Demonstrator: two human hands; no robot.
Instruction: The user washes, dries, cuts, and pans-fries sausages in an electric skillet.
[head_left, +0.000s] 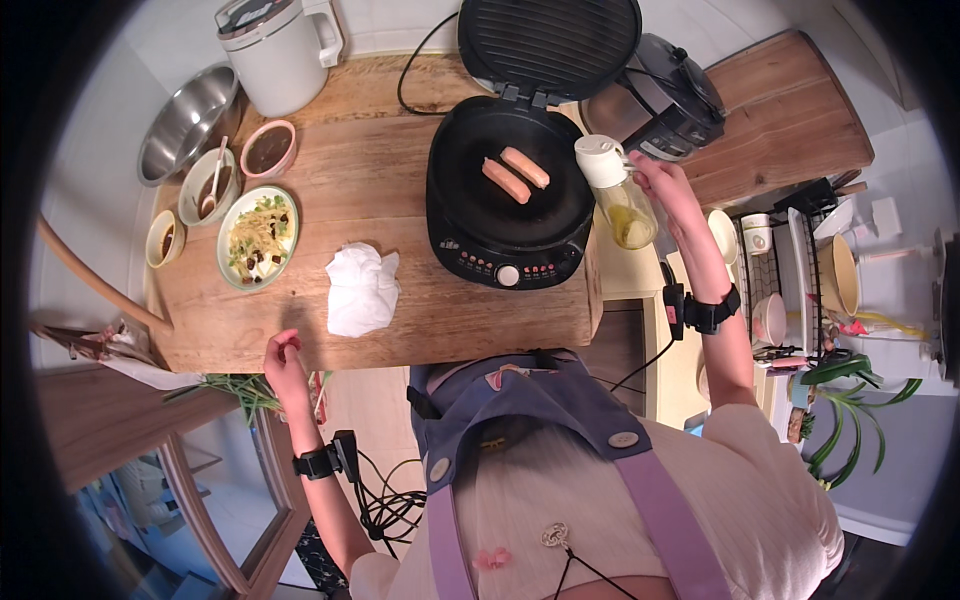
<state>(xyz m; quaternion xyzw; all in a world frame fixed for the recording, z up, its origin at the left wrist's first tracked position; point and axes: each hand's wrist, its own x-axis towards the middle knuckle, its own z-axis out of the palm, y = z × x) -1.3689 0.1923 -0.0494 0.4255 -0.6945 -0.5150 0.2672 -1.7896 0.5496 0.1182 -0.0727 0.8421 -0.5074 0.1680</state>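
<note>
A glass oil bottle (632, 214) with a white spout cap and yellowish oil in its lower part is in my right hand (664, 184), which grips it by the handle. I hold it just right of a black electric griddle (457, 225), whose ridged lid (547, 45) stands raised at the back. Two pink sausages (516, 175) lie side by side on the griddle's pan. My left hand (283, 364) hovers at the table's front edge, holding nothing, fingers loosely curled. Beyond it lies a crumpled white paper towel (363, 289).
Left on the wooden table (360, 165) are a plate of garnished food (259, 236), several sauce bowls (268, 148), a steel basin (191, 124) and a white appliance (274, 56). A dark cooker (660, 97) stands behind the bottle. A dish rack (780, 277) is at right. Cables (386, 499) hang below my left wrist.
</note>
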